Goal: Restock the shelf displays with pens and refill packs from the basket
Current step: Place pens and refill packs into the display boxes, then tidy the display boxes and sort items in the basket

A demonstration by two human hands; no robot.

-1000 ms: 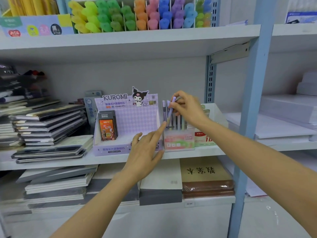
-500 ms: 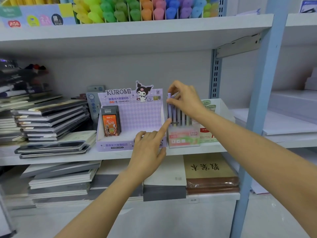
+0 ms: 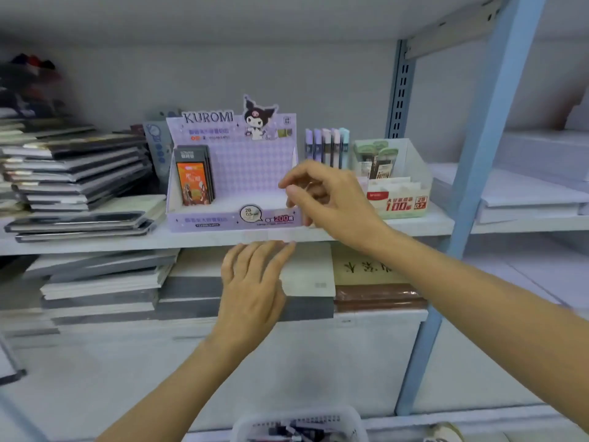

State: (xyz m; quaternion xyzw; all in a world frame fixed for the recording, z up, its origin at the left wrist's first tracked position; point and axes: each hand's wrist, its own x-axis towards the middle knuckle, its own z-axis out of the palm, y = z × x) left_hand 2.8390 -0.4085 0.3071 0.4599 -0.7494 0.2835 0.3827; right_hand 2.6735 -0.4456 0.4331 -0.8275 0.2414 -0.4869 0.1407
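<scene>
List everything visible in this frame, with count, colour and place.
Kuromi display box: one, purple, middle shelf centre.
refill packs: a few, dark and orange, left end of that box.
pens: five, lilac, white, mint, upright, right of the box.
clear bin: one, holding packets, right of pens.
notebooks: stacks, dark and pale, shelf left.
basket: one, white, bottom edge.
left hand: flat, below shelf edge.
right hand: loosely curled, empty, at box's right corner.
</scene>
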